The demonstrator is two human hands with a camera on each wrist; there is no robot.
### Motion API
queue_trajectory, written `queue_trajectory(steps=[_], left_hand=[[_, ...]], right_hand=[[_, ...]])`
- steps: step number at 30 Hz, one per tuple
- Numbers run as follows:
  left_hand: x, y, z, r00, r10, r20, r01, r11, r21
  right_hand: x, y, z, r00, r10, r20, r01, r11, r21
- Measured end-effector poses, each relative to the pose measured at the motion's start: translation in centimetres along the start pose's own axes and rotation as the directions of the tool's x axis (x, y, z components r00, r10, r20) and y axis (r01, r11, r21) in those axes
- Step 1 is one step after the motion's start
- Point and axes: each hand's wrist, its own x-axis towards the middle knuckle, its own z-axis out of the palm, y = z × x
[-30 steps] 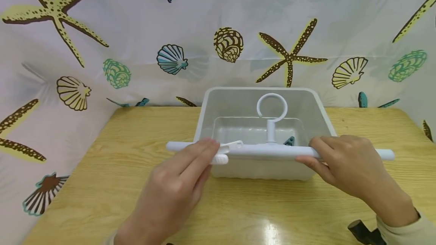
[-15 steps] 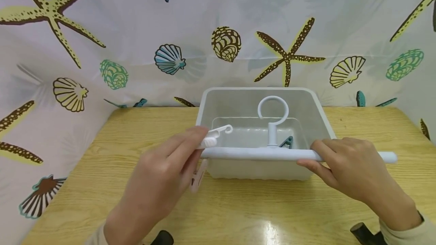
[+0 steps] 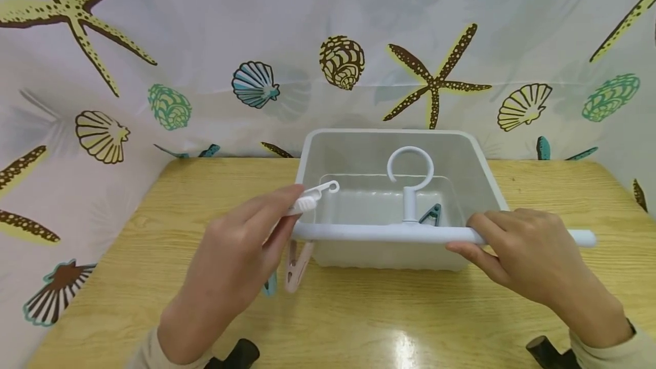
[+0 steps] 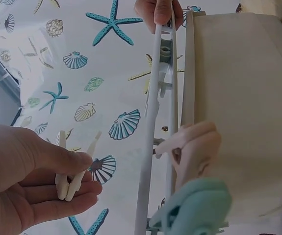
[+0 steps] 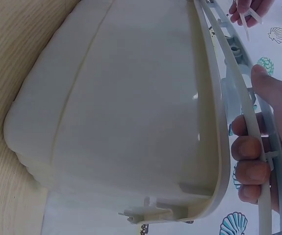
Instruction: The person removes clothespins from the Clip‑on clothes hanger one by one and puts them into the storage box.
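My right hand (image 3: 528, 249) grips the right part of a pale blue-white hanger (image 3: 374, 233), whose round hook stands upright. My left hand (image 3: 230, 261) pinches a white clothes peg (image 3: 303, 204) with a small hooked end, just above and behind the hanger's left end. In the left wrist view, that peg (image 4: 72, 183) sits between thumb and fingers, apart from the hanger bar. A pink peg (image 3: 297, 269) and a teal peg (image 3: 270, 285) hang from the left part of the hanger, the teal one mostly hidden behind my left hand.
Directly behind and below the hanger stands a whitish plastic bin (image 3: 389, 132) on the wooden table (image 3: 205, 215). A dark green peg (image 3: 432, 214) shows in the bin. A cloth (image 3: 307, 16) with starfish and shells hangs behind. Black wrist mounts (image 3: 243, 353) sit under the forearms.
My left hand has moved left and slightly up from the bar, still pinching the white peg. The pink and teal pegs have come into view. The right hand keeps its grip on the hanger.
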Motion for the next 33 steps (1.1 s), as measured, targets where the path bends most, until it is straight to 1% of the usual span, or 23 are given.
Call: queue_trajectory(steps=[8, 11, 15, 18, 21, 25, 31, 33], left_hand=[[0.5, -0.7, -0.7, 0.998, -0.007, 0.065, 0.006, 1.000, 0.025], [0.7, -0.8, -0.9, 0.997, 0.009, 0.074, -0.011, 1.000, 0.027], [1.1, -1.0, -1.2, 0.997, 0.041, 0.071, -0.043, 0.999, 0.030], [1.4, -1.2, -1.4, 0.996, 0.048, 0.071, -0.050, 0.998, 0.030], [1.4, -1.5, -1.5, 0.996, 0.036, 0.079, -0.038, 0.999, 0.030], [1.3, -1.9, -1.3, 0.994, 0.008, 0.111, -0.010, 1.000, 0.020], [1.7, -2.2, -1.0, 0.982, -0.013, 0.188, 0.011, 1.000, 0.011], [1.9, -2.3, -0.9, 0.977, -0.014, 0.211, 0.011, 1.000, 0.014]], right_hand=[[0.1, -0.2, 0.0, 1.000, -0.002, -0.003, 0.002, 1.000, -0.002], [0.1, -0.3, -0.1, 1.000, 0.000, -0.007, 0.000, 1.000, 0.003], [0.0, -0.3, -0.1, 1.000, 0.004, -0.013, -0.004, 1.000, 0.008], [-0.1, -0.3, -0.3, 1.000, 0.003, -0.015, -0.003, 1.000, 0.001], [-0.2, -0.3, -0.3, 0.999, -0.003, -0.032, 0.002, 1.000, -0.014], [-0.5, -0.2, -0.2, 0.999, -0.008, -0.042, 0.007, 1.000, -0.020], [-0.9, -0.2, 0.0, 1.000, -0.011, -0.023, 0.011, 1.000, -0.016], [-0.9, -0.2, 0.1, 0.999, -0.020, -0.037, 0.019, 1.000, -0.015]])
